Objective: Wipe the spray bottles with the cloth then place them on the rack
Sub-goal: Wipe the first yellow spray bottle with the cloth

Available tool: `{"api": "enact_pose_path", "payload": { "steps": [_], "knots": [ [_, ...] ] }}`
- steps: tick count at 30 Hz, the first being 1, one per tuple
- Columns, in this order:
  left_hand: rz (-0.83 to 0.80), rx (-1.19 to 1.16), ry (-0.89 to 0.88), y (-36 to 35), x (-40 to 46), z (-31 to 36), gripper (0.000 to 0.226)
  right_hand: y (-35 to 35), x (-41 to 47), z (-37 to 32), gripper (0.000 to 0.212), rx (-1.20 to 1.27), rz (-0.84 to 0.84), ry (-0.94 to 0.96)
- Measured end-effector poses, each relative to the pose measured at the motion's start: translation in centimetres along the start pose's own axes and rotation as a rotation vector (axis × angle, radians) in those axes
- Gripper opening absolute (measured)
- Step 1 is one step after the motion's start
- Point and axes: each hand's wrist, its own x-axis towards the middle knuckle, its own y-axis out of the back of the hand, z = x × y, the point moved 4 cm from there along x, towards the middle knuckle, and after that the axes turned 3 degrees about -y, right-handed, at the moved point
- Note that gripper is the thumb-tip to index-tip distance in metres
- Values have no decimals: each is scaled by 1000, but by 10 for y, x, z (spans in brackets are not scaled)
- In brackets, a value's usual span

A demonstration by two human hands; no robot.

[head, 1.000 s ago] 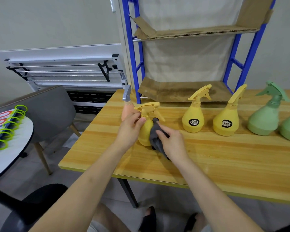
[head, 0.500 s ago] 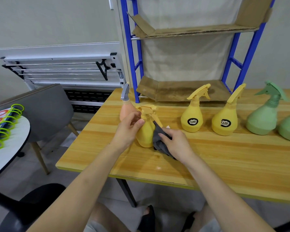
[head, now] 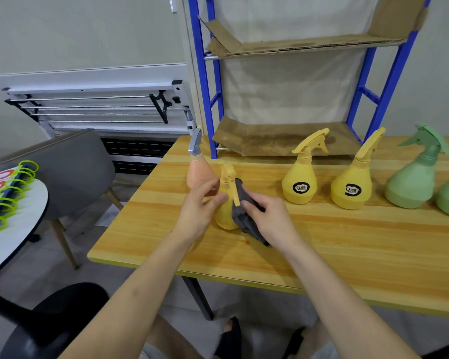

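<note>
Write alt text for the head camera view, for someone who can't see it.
A person's left hand steadies a yellow spray bottle on a wooden table while the right hand presses a grey cloth against it. Five more bottles stand behind, before a blue rack lined with cardboard.

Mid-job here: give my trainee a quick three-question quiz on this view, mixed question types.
1. True or false: a spray bottle already stands on the blue rack.
2. Which hand holds the grey cloth? A) left B) right
3. Fill in: the bottle with the grey sprayer is ____ coloured.

Key:
1. False; its cardboard-lined shelves hold none.
2. B, the right hand; the left hand steadies the yellow bottle.
3. Peach, the peach bottle.
</note>
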Motion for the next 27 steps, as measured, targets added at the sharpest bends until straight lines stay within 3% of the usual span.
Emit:
{"api": "enact_pose_path", "payload": {
  "steps": [7,13,20,27],
  "knots": [
    [35,-82,19,1,-3,-9,34,0,-1,4,38,-113,59,-32],
    [29,-17,-17,2,-2,-12,31,-6,12,-32,32,-26,75,39],
    [51,-126,59,-1,-13,-13,25,-4,-5,18,29,-236,81,-70],
    [-24,-312,102,-2,-22,-13,44,-4,-3,5,34,-209,91,-54]
  ]
}}
